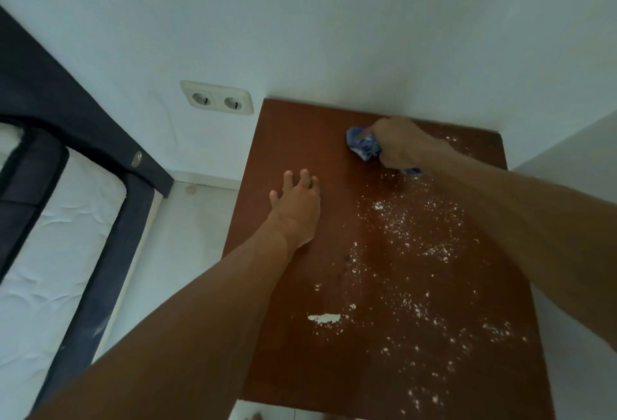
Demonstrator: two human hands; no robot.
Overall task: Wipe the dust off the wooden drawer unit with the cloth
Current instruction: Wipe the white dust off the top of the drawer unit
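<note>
The brown wooden top of the drawer unit (300, 139) fills the middle and right of the view, standing against a white wall. White dust (410, 262) is scattered over its right and near half, with a larger white patch (324, 318) toward the near left. My right hand (404, 142) is shut on a crumpled blue cloth (362, 144), pressed on the top near the far edge. Resting flat on the left part of the top, my left hand (297, 209) has its fingers spread and holds nothing.
A double wall socket (217, 101) sits on the wall left of the unit. A bed with a dark frame (100, 139) and white mattress (50, 252) stands at the left. A strip of pale floor (187, 219) lies between bed and unit. A second wall (574, 146) meets the unit's right side.
</note>
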